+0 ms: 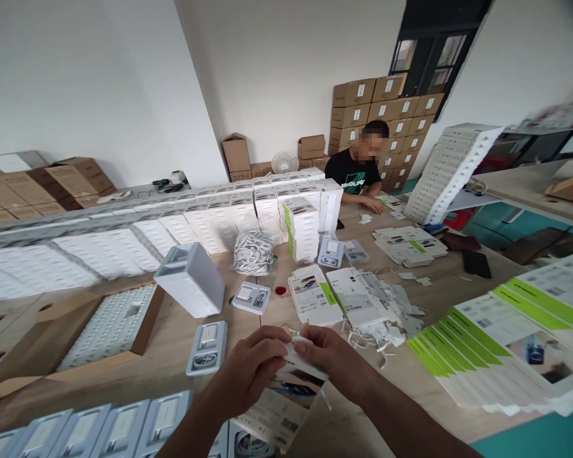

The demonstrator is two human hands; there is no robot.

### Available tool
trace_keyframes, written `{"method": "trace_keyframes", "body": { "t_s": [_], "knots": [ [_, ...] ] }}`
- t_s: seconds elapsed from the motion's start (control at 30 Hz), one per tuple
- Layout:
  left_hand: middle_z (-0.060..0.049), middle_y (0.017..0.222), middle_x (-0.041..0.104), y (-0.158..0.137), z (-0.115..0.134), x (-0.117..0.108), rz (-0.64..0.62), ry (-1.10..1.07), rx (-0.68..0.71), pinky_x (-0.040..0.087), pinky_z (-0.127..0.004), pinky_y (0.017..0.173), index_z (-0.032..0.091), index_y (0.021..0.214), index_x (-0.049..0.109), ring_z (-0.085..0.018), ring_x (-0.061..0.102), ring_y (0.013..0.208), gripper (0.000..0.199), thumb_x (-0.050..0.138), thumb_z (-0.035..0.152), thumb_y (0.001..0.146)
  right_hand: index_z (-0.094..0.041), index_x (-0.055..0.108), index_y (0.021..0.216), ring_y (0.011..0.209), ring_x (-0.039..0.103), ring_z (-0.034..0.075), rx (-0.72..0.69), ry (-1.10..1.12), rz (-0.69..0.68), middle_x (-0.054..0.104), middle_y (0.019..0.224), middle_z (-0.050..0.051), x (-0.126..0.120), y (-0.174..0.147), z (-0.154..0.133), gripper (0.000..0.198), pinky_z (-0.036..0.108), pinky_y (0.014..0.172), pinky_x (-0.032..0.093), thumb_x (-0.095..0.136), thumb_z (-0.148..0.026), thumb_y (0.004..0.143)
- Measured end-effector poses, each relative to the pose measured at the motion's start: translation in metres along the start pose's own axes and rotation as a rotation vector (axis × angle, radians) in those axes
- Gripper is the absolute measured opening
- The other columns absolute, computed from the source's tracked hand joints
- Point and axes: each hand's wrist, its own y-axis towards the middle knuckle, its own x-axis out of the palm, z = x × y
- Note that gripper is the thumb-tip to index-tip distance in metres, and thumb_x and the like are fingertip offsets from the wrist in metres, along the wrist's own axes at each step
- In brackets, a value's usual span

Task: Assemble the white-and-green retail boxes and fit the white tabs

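Note:
My left hand [255,372] and my right hand [337,362] meet in front of me, both closed on the top end of a printed white packaging box [286,401]. Fingertips and thumbs pinch its upper edge, which they partly hide. The box tilts toward me, with a dark product picture on its face. Left of my hands lies a grey-blue tray [207,348] with a white adapter and a coiled cable. Another such tray [251,297] lies farther away. Just beyond my right hand are torn white scraps [382,334] and flat printed cartons [315,296].
Rows of filled trays [119,426] line the near left edge. A cardboard carton of white adapters [112,324], stacked trays [191,280] and bagged cables [254,250] stand beyond. Flat green-and-white cartons [463,343] fan out at right. A co-worker [358,172] sits across the table.

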Motion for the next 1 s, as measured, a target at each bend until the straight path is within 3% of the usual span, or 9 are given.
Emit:
{"method": "trace_keyframes", "body": {
  "t_s": [0.23,0.6,0.77,0.83,1.0],
  "knots": [
    [-0.006,0.119,0.057,-0.001,-0.001,0.007,-0.022,-0.006,0.032,0.044,-0.026,0.091,0.024,0.102,0.053,-0.014,0.058,0.105,0.017,0.046,0.01,0.094,-0.015,0.057,0.074,0.056,0.04,0.008,0.085,0.045,0.018,0.054,0.063,-0.005,-0.009,0.006,0.014,0.037,0.023,0.054,0.025,0.083,-0.041,0.068],
    [-0.008,0.116,0.059,-0.014,-0.024,0.026,0.046,-0.054,-0.076,0.045,-0.029,0.091,0.023,0.101,0.053,-0.016,0.058,0.105,0.013,0.047,0.014,0.094,-0.015,0.058,0.067,0.053,0.035,0.007,0.156,-0.027,0.046,0.049,0.057,-0.006,-0.023,0.017,0.029,0.042,0.024,0.052,0.021,0.082,-0.049,0.065],
    [-0.009,0.113,0.061,-0.023,-0.027,0.038,0.155,-0.031,-0.113,0.047,-0.031,0.09,0.022,0.102,0.054,-0.017,0.06,0.103,0.012,0.049,0.017,0.093,-0.015,0.068,0.08,0.07,0.051,0.016,0.102,-0.191,0.103,0.061,0.073,0.001,-0.019,0.01,0.032,0.041,0.028,0.066,0.038,0.071,-0.055,0.075],
    [-0.01,0.113,0.061,-0.025,-0.027,0.043,0.169,-0.011,-0.105,0.049,-0.032,0.09,0.022,0.103,0.054,-0.018,0.061,0.103,0.013,0.051,0.018,0.091,-0.018,0.069,0.086,0.077,0.054,0.019,0.113,-0.179,0.082,0.065,0.08,0.002,-0.023,0.009,0.034,0.039,0.031,0.072,0.041,0.07,-0.056,0.076],
    [-0.009,0.113,0.064,-0.027,-0.022,0.047,0.133,0.058,-0.1,0.05,-0.031,0.088,0.023,0.104,0.055,-0.02,0.061,0.103,0.014,0.054,0.021,0.09,-0.018,0.063,0.073,0.061,0.044,0.013,0.186,-0.168,-0.017,0.055,0.064,-0.003,-0.034,0.011,0.041,0.037,0.026,0.059,0.032,0.074,-0.053,0.073]
  ]
}}
